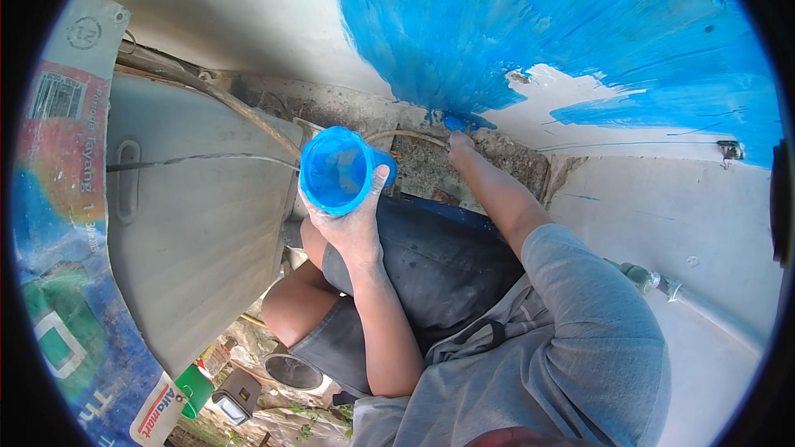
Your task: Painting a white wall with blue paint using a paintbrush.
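My left hand [356, 232] is wrapped around a blue plastic cup [383, 167], held above my knees with its mouth facing up. Wet blue paint coats the inside of the cup. My right arm stretches forward to the foot of the wall, where my right hand [460, 146] is closed on a paintbrush [454, 122]. Only the brush's blue, paint-soaked end shows; the fingers hide its handle. That end touches the lower edge of the white wall [571, 128], just below a broad area of streaky blue paint [530, 16].
A grey panel [199, 215] stands at the left beside a printed banner [62, 281]. Thin cables [248, 120] run across behind the cup. A pipe [712, 314] with a valve lies along the right wall. A lamp [236, 397] and a green container [195, 389] are at the lower left.
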Action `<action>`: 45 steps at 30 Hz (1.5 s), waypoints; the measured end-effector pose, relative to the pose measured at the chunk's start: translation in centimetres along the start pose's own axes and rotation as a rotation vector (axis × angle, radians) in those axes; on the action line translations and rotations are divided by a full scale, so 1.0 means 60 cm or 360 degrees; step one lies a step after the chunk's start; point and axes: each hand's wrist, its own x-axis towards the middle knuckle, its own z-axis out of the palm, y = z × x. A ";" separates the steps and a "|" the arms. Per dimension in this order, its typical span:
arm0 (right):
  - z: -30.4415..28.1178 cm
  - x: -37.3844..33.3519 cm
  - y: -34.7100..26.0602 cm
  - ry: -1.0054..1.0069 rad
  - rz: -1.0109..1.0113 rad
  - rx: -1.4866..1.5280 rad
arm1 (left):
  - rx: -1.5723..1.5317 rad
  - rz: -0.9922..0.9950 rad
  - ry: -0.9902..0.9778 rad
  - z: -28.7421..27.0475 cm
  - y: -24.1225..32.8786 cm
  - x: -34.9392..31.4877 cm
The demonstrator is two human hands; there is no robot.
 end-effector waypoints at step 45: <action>0.067 0.085 0.006 0.0213 -0.0149 -0.0187 | -0.0042 -0.0116 0.0035 0.017 0.002 0.003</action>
